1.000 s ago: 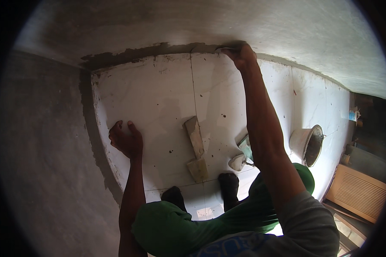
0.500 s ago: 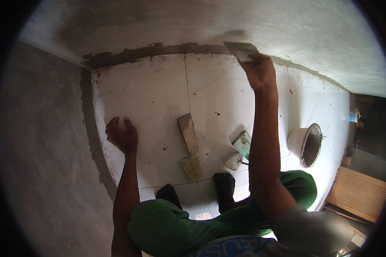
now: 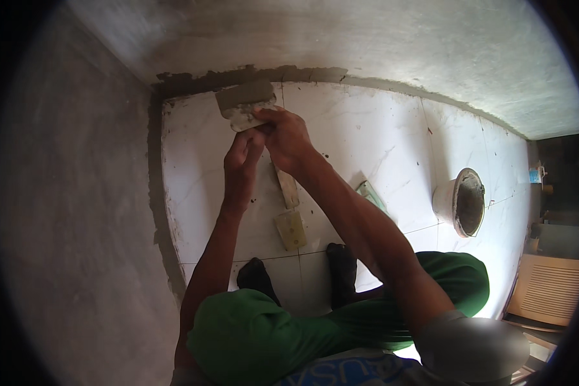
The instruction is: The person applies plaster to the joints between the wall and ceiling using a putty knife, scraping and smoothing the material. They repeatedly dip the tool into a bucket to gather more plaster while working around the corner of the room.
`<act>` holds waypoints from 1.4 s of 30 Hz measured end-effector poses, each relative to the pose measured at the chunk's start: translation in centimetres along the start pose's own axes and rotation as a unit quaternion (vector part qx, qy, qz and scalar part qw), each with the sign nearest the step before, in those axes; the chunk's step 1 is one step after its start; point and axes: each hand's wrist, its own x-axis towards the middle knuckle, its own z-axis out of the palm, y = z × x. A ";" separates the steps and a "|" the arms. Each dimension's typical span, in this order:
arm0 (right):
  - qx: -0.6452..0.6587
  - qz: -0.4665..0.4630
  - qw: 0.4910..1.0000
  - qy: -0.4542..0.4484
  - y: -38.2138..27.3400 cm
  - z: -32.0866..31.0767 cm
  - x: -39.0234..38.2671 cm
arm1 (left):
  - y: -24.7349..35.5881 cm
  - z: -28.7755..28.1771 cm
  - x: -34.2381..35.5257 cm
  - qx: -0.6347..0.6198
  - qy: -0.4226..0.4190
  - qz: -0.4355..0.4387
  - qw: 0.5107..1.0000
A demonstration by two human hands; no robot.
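My right hand (image 3: 288, 138) grips a flat rectangular scraper (image 3: 246, 96) with a grey, mortar-smeared face, its thumb on the near part. Just below, my left hand (image 3: 240, 164) is closed at the scraper's lower edge, its fingertips partly hidden by the plate and the other hand. The scraper is held off the wall, in front of the dark wet mortar band (image 3: 199, 85) at the foot of the far wall. Under my forearms lie a long, narrow strip (image 3: 288, 188), partly covered, and a short yellowish block (image 3: 291, 230).
White tiles (image 3: 392, 141) cover the floor. A mortar-stained bucket (image 3: 445, 201) stands to the right. A pale green flat piece (image 3: 370, 193) shows beside my right forearm. A grey wall (image 3: 77, 193) rises on the left. A slatted tan panel (image 3: 550, 289) is at the far right.
My right hand has brought the scraper left along the far wall and away from it. My left hand has moved up and right to meet it.
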 end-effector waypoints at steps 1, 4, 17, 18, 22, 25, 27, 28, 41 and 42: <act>-0.023 -0.004 1.000 -0.013 -0.2 0.9 -0.2 | 1.4 0.4 0.7 0.000 0.000 0.005 1.000; -0.075 0.015 0.997 -0.032 -0.8 4.2 -2.6 | 4.3 0.1 1.8 -0.024 0.086 -0.011 0.996; -0.868 -0.014 0.493 -0.053 -16.8 -24.0 -0.2 | -1.6 -11.8 5.3 0.112 0.175 -0.092 0.974; -0.869 -0.140 0.472 -0.047 -18.1 -30.0 0.0 | -2.5 -12.4 6.2 0.195 0.159 -0.084 0.964; -0.841 -0.188 0.438 0.257 -18.8 -44.4 -0.7 | -4.7 -15.4 10.2 0.354 0.190 -0.028 0.915; -0.824 -0.160 0.419 0.347 -15.8 -50.6 -3.0 | -5.5 -17.8 12.3 0.410 0.190 -0.037 0.891; -0.864 -0.215 0.280 0.359 -16.1 -57.5 -4.7 | -7.2 -17.3 14.4 0.435 0.231 -0.015 0.870; -0.876 -0.242 0.207 0.362 -16.4 -59.4 -4.3 | -8.3 -17.1 15.4 0.437 0.235 -0.016 0.868; -0.841 -0.262 0.348 0.321 -15.0 -52.1 -5.1 | -12.0 -18.5 21.8 0.511 0.500 0.004 0.699; -0.836 -0.300 0.352 0.295 -14.5 -52.2 -4.8 | -12.3 -19.8 22.0 0.527 0.517 0.011 0.675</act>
